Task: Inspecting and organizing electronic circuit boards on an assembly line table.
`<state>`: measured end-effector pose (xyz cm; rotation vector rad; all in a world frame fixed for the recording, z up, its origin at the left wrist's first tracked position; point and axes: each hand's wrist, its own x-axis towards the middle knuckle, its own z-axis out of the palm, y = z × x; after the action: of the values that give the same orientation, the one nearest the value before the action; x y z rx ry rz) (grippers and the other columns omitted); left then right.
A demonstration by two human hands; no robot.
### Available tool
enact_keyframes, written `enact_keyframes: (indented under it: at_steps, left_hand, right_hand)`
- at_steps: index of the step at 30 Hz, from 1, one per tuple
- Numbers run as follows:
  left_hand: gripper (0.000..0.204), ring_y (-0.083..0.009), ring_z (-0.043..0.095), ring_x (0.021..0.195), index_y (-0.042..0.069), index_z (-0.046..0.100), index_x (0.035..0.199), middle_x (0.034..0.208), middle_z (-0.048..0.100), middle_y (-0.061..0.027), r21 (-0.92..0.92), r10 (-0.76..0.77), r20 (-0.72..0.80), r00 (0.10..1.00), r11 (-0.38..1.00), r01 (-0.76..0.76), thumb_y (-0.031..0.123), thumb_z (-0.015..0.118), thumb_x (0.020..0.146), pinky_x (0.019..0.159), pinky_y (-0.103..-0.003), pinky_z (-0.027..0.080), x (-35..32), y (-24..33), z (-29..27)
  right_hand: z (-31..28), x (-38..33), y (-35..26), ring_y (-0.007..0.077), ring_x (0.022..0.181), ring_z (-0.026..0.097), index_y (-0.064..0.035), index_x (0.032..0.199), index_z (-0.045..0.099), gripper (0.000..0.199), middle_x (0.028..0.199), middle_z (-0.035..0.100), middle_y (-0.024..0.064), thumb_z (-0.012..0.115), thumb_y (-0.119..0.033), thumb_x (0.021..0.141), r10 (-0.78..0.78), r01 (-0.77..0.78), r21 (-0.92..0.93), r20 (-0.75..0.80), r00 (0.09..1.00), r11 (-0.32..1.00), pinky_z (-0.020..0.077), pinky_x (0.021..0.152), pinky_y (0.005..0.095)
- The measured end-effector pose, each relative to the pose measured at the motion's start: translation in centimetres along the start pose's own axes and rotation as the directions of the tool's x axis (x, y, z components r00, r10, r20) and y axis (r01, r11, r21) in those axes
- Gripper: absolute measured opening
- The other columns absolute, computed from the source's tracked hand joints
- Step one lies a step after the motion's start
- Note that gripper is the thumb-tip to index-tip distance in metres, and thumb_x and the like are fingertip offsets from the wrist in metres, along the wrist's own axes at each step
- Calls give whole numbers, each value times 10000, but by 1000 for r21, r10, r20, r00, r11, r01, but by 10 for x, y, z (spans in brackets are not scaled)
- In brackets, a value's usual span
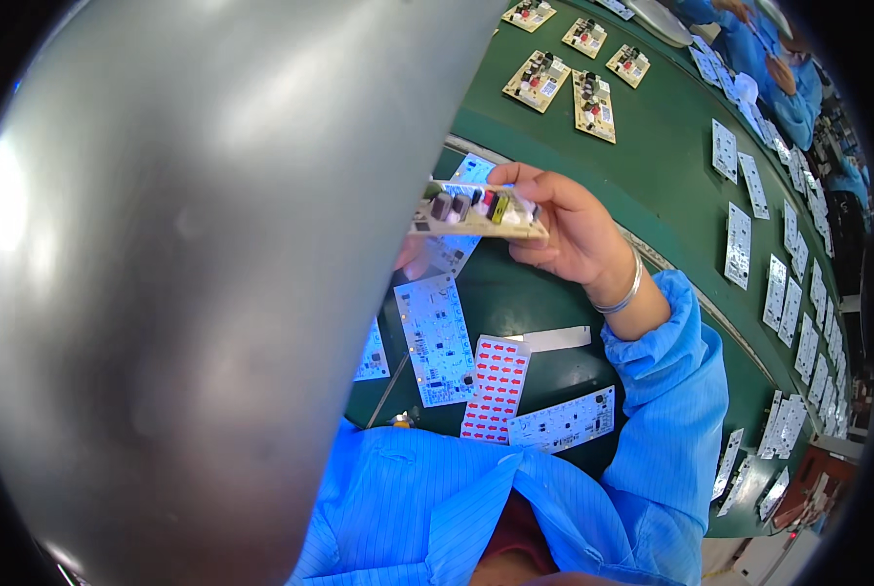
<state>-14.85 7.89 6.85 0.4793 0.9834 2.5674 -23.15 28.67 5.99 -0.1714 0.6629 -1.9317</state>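
My right hand [574, 220] grips the right end of a cream circuit board [481, 231], which is held tilted above the bench with its tall components showing. Dark cylinders, a yellow block and a red part stand on that board. Fingertips of my left hand [414, 258] show at the board's left end, closed against its lower edge; the rest of that hand is behind a large grey, shiny surface [212, 244]. Under the held board lies a white circuit board [454, 256], with another white board [437, 340] nearer to me.
A sheet of red arrow stickers [497, 389] lies beside a white strip [557, 339] and a white board [564, 422]. Several cream boards [537, 80] sit on the green bench [652, 176] beyond. Many white boards [739, 246] line the right; a co-worker's blue sleeve [798, 112] shows far right.
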Motion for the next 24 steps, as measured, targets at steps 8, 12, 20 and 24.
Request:
enact_keyframes:
  at_steps: [8,12,20,24]
  left_hand:
    - [396,-180,440,589,33,338,1187,708,496,-98,53,-45,-176,983,997,55,247,329,854,587,-328,368,-7,-3,-13]
    - [350,-179,441,586,26,371,1141,702,500,-84,15,-117,-176,977,993,121,225,345,855,574,-324,363,2,-5,-18]
    - [301,-162,445,572,24,421,1046,696,494,-73,100,-106,-139,985,988,121,246,363,852,580,-320,374,4,-1,-17]
    - [353,-185,463,631,29,434,1021,740,495,-84,127,-159,-121,980,976,175,315,433,812,620,-343,377,-2,0,-21]
  right_hand:
    - [-10,-36,-22,120,567,520,-2,1057,444,327,867,548,105,400,-102,748,-375,351,-157,-163,913,923,364,368,197]
    - [-65,-64,-64,95,582,491,43,1069,429,316,802,545,81,408,-58,770,-709,554,-485,-226,668,676,404,440,205]
    - [-109,-76,-107,93,590,496,34,1067,435,300,769,534,72,458,-87,794,-797,355,-773,-302,524,526,410,474,190]
    - [-104,-90,-103,199,718,530,18,1064,453,376,994,474,156,537,-189,762,-933,-404,-912,-202,299,68,451,596,274]
